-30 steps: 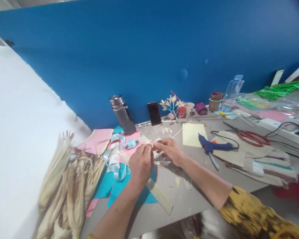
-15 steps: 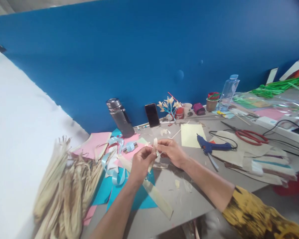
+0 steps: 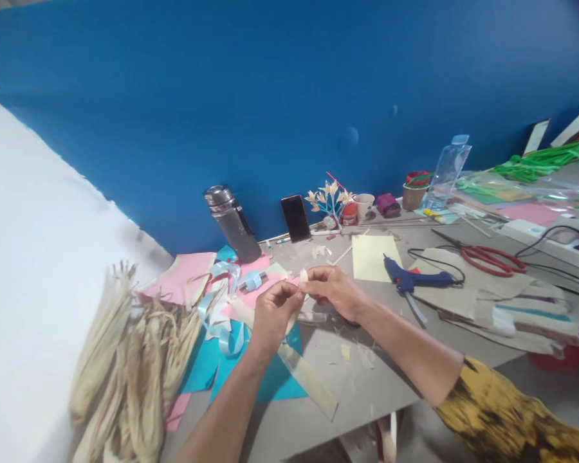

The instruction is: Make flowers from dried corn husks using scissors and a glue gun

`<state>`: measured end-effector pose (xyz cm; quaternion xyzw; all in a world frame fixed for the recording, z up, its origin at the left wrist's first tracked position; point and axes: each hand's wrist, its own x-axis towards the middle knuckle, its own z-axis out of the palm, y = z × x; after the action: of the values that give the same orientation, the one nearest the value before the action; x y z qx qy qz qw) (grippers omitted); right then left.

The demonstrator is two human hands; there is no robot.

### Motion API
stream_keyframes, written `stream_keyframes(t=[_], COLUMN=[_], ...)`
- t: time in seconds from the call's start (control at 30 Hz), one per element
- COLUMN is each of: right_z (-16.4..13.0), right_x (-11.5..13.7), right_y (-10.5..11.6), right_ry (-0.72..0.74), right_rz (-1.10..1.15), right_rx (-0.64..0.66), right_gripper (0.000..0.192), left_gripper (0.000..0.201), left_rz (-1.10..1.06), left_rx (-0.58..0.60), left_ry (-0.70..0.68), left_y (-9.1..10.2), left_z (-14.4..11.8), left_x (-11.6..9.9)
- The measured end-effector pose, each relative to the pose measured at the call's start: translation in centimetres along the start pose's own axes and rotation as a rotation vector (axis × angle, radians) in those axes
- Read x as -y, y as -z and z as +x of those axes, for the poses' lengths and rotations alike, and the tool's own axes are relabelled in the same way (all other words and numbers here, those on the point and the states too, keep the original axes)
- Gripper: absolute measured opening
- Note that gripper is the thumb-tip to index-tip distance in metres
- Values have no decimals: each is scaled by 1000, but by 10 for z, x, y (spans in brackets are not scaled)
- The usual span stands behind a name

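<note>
A: Hands first. How are they set?
B: Left hand (image 3: 271, 313) and right hand (image 3: 336, 290) are raised close together over the middle of the grey table (image 3: 328, 411), fingertips nearly meeting. Both are curled in, pinching a small pale husk strip (image 3: 303, 278) between them.

A: Tight grip?
B: Looks like thumb and forefinger clamped on it from each side. Left hand pinches the lower part, right hand takes the upper end. Other fingers are loosely folded, not spread.

A: What does the strip look like?
B: Cream coloured, narrow, short, standing roughly upright with its tip poking above the fingers. Too small to tell any more detail.

A: Where is it in the scene?
B: Held up off the table, above the pink paper (image 3: 193, 273) and teal paper (image 3: 275, 379), near the centre.

A: What lies around?
B: A long pale strip (image 3: 309, 382) lies flat on the teal paper just near of the left hand. Dried husk bundle (image 3: 135, 360) at near left. Light blue ribbon (image 3: 222, 321) curls left of the hands. Blue glue gun (image 3: 412, 280) to the right, red scissors (image 3: 492, 258) further right. Yellow sheet (image 3: 374, 257) just far of the right hand. Grey flask (image 3: 231, 222) and black phone (image 3: 295, 217) stand far, against the blue wall (image 3: 270, 96).

A: Sleeve?
B: Yellow patterned sleeve (image 3: 506, 418) on the right arm, near right.
</note>
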<state>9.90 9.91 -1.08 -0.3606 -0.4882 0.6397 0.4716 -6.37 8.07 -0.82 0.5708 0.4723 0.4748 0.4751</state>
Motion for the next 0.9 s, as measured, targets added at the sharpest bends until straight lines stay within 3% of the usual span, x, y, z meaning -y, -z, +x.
stream_keyframes(t=[0.27,0.4,0.57,0.77,0.9], right_z=[2,-1,-2,4,3], right_x=[-4,-2,-2,-11,-8], right_y=[-1,-4,-6,0,6], right_ry=[23,35,60,56,41], right_rz=[157,63,-21,66,89], right_rx=[-13,-26,-30,-36,52], right_gripper=[35,33,33,33,28], left_gripper=[27,25,20,15,19], left_rz=[-186,-245,-312,-170,-73], left_rx=[86,120,65,103,126], left_ry=[156,166,218,172,131], left_y=[3,2,1,5,11], left_z=[0,-1,0,0,0], left_x=[2,0,1,0,-5])
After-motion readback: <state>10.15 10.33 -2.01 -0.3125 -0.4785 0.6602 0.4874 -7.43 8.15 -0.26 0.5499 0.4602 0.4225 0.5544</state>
